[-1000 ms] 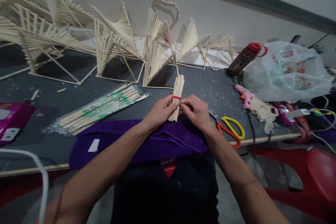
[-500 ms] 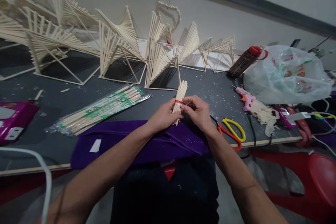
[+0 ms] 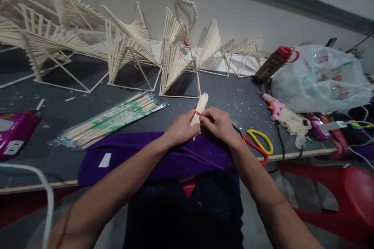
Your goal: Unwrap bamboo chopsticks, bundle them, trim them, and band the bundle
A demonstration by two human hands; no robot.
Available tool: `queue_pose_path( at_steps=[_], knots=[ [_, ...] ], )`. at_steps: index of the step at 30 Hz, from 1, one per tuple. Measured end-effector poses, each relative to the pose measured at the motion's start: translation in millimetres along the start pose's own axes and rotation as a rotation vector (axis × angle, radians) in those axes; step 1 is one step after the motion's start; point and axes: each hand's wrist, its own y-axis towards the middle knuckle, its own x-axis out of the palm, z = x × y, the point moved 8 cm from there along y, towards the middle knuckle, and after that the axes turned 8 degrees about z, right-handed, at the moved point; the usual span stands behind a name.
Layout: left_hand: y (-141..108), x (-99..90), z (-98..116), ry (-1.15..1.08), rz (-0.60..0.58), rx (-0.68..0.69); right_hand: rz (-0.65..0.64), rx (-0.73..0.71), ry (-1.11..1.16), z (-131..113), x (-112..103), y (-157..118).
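Note:
A bundle of pale wooden chopsticks [image 3: 202, 102] with a red band [image 3: 197, 113] round its middle stands tilted over the table edge. My left hand [image 3: 183, 127] is wrapped round its lower part, thumb in front. My right hand [image 3: 218, 122] is closed in a pinch at the band's right side; its fingertips partly hide the band's end. Beneath both hands lies a folded purple cloth [image 3: 122, 159]. Scissors [image 3: 258, 144] with red and yellow handles rest just right of my right wrist. To the left is a clear packet of wrapped chopsticks [image 3: 113, 118].
Several twisted stick structures [image 3: 178, 70] line the back of the dark table [image 3: 222, 89]. On the right are a pink glue gun [image 3: 274, 106], a brown bottle [image 3: 273, 64] and a plastic bag [image 3: 318, 81]. A magenta box [image 3: 17, 130] stands left, near a white cable [image 3: 46, 186].
The view has shifted slightly. Both hands keep about the same place, and the bundle leans a little more to the right.

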Motion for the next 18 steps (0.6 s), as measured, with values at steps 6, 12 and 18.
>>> queue_pose_path(
  at_steps=[6, 12, 18],
  knots=[
    [-0.8, -0.3, 5.0, 0.091, 0.021, 0.023, -0.014, -0.070, -0.177, 0.0, 7.4, -1.6],
    [-2.1, 4.1, 5.8, 0.002, 0.015, 0.003, 0.084, -0.204, -0.460, -5.3, 7.5, -3.8],
    [-1.2, 12.9, -1.8, -0.486, -0.026, -0.108, 0.101, -0.242, -0.465, -12.7, 8.1, -7.7]
  ],
)
